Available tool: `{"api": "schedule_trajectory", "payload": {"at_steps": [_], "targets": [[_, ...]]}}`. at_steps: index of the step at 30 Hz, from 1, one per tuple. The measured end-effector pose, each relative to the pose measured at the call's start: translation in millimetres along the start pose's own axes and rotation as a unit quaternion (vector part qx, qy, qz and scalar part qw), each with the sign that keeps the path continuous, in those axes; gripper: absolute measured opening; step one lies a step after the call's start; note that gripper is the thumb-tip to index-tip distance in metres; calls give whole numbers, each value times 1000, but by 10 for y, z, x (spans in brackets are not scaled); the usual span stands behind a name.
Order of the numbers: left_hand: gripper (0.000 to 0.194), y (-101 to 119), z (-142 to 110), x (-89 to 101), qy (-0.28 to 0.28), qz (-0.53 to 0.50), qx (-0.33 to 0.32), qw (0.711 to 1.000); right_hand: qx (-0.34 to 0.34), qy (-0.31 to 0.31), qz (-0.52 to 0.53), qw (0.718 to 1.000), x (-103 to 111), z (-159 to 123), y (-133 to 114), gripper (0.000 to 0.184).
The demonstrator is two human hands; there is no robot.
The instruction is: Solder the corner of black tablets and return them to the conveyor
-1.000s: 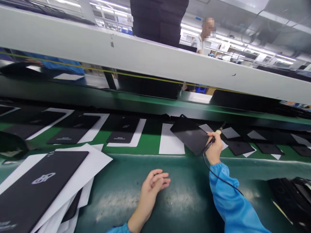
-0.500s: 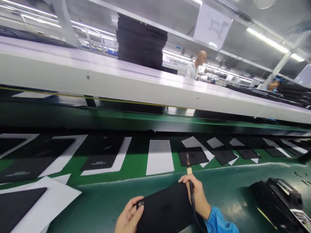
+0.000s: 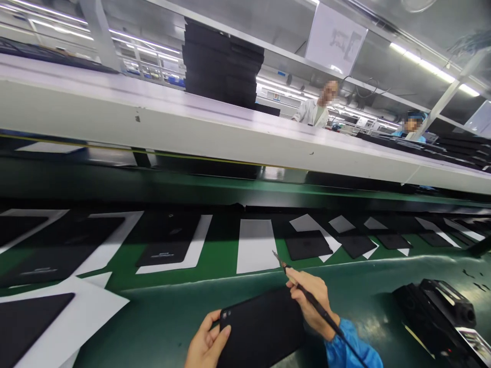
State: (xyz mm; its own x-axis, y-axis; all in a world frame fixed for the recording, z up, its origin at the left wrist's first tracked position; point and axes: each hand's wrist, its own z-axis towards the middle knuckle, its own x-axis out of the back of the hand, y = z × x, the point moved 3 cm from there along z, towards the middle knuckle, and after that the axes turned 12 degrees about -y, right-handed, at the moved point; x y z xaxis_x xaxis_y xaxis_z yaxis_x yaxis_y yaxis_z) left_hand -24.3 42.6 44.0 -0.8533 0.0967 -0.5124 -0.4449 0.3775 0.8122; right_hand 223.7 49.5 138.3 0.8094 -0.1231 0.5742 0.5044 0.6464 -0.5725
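Low in the view, my left hand [image 3: 209, 340] grips the left end of a flat black tablet-like panel [image 3: 264, 327], thumb on top beside a small camera-like cutout at its corner. My right hand [image 3: 312, 301] is closed around a soldering iron [image 3: 303, 290] with a black cord trailing over the blue sleeve. The iron's metal tip points up and left, in front of a white sheet [image 3: 256, 245]. The panel's right end lies beneath or behind my right hand; whether that hand touches it I cannot tell.
A green belt carries several black panels [image 3: 169, 240] on white sheets. More sheets and a dark panel [image 3: 34, 327] lie at the left. A black soldering station [image 3: 441, 312] stands right. Above runs a white shelf [image 3: 192, 120] with stacked black pieces [image 3: 222, 66]. Two people are beyond.
My right hand has turned the soldering iron from upright to slanting left. The panel has shifted slightly. Sheets and panels left of centre on the belt have moved a little right.
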Motion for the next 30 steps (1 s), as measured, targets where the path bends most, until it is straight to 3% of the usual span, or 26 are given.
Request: {"api": "schedule_trajectory", "payload": {"at_steps": [2, 5, 8, 11, 15, 22, 26, 30], "targets": [[57, 6, -16, -15, -6, -6, -1, 1000, -88, 51, 101, 990, -74, -44, 54, 32], [55, 7, -37, -36, -7, -8, -4, 1000, -191, 134, 263, 936, -212, -134, 167, 27], [52, -9, -40, -31, -13, -10, -8, 1000, -232, 184, 350, 889, -330, -212, 257, 31], [51, -51, -16, 11, -28, -7, 1, 1000, -247, 198, 371, 873, -421, -286, 300, 38], [51, -105, 20, 78, -37, 7, 18, 999, -216, 175, 319, 906, -474, -350, 227, 35], [44, 6, -63, -42, -55, 8, 3, 998, -178, 21, 141, 974, -353, -365, -113, 12], [40, 59, -99, -110, -58, 0, -6, 998, -126, -29, 124, 984, -368, -362, -236, 10], [40, 58, -107, -121, -48, 2, 0, 999, -116, -70, 143, 980, -447, -368, -283, 15]]}}
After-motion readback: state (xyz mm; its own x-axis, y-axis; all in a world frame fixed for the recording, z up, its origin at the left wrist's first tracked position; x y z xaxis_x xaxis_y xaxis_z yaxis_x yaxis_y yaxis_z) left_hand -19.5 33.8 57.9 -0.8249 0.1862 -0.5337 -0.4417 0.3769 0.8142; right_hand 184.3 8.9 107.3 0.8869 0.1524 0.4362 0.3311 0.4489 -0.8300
